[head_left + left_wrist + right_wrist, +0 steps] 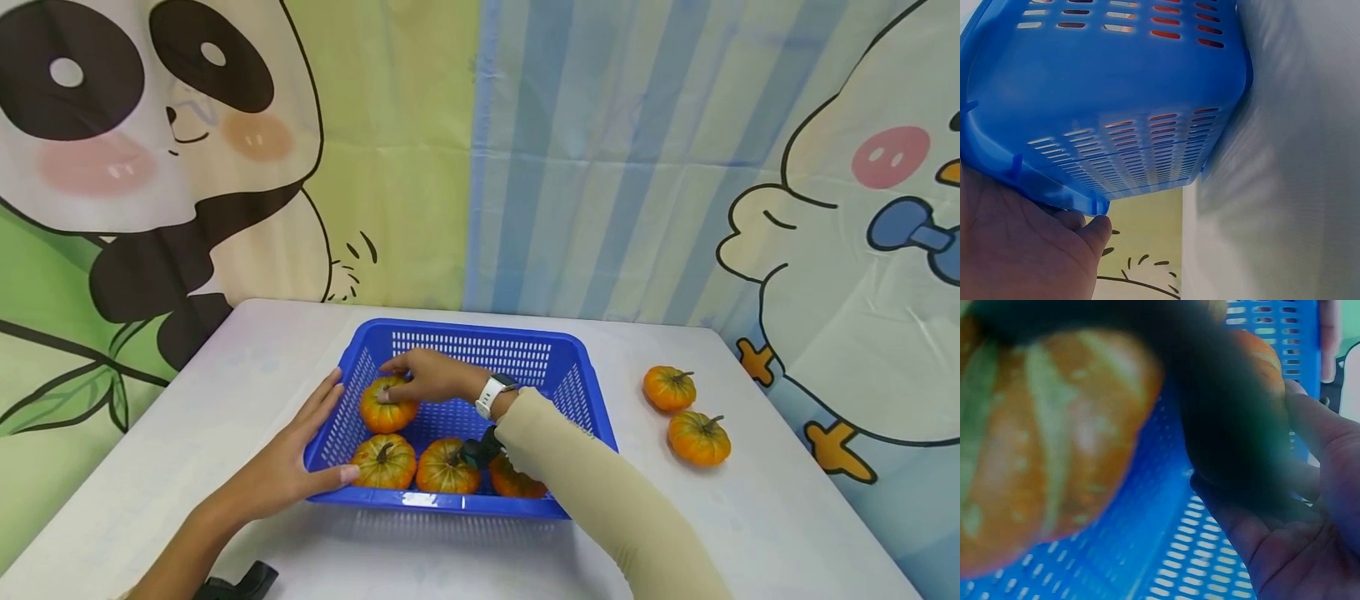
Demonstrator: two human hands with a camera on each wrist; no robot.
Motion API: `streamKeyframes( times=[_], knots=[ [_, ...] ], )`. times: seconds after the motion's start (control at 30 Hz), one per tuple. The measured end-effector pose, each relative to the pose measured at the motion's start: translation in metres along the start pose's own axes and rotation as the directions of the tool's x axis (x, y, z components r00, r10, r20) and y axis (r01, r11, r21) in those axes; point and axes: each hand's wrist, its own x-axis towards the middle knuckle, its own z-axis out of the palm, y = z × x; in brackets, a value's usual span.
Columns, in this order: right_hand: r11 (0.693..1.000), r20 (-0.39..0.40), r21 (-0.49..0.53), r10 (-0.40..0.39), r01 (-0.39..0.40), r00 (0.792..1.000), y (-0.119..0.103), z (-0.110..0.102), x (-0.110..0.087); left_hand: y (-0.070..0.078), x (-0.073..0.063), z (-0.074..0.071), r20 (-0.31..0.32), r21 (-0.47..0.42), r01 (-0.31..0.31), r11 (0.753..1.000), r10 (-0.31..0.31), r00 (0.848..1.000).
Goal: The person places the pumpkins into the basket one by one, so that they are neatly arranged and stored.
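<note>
Where the right hand [431, 377] is: over the left part of the basket, fingers bent round the back-left pumpkin [392, 415] from above, thumb on top — it looks like a grip.
Gripped pumpkin: directly below the right fingers, inside the blue plastic basket [495, 503] by its left wall; squat and round, with no clear long axis.
Left hand [288, 454]: fingers spread along the left rim, thumb reaching to the front rim; nearer the basket's front-left corner than any loose pumpkin.
Front row: a left pumpkin [386, 467], a middle pumpkin [447, 468] and a right pumpkin [513, 481], lined up along the basket's long axis, which runs left to right.
Loose pair: an upper pumpkin [667, 389] and a lower pumpkin [697, 440] on the tabletop [645, 542], outside the right wall; they lie to the right of the right fingers, whose hand is the nearer.
Hidden: the gripped pumpkin's stem, behind the hand; part of the front-right pumpkin, under the beige sleeve [622, 492].
Hard to make out: a blurred dark shape [1229, 406] crosses the right wrist view — whether the gripped pumpkin touches the basket floor cannot be told.
</note>
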Motion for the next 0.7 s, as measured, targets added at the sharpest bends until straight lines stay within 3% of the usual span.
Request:
streamKeyframes(
  times=[0.23,0.47,0.7],
  knots=[
    [0.999,0.031,-0.033,-0.015,0.016,0.999,0.0078,0.0068,0.0024,0.0002,-0.0017,-0.0006,-0.001,0.007,-0.002,1.000,0.002,1.000],
    [0.997,0.047,-0.065,0.042,-0.039,0.998,0.0060,0.0099,0.0020,0.0003,-0.0023,-0.0020,-0.005,0.016,-0.001,1.000,0.001,1.000],
    [0.994,0.107,-0.106,0.017,-0.006,0.994,0.0109,0.0082,-0.0003,0.0000,-0.0013,-0.0003,0.000,-0.002,-0.007,1.000,0.007,1.000]
  ],
)
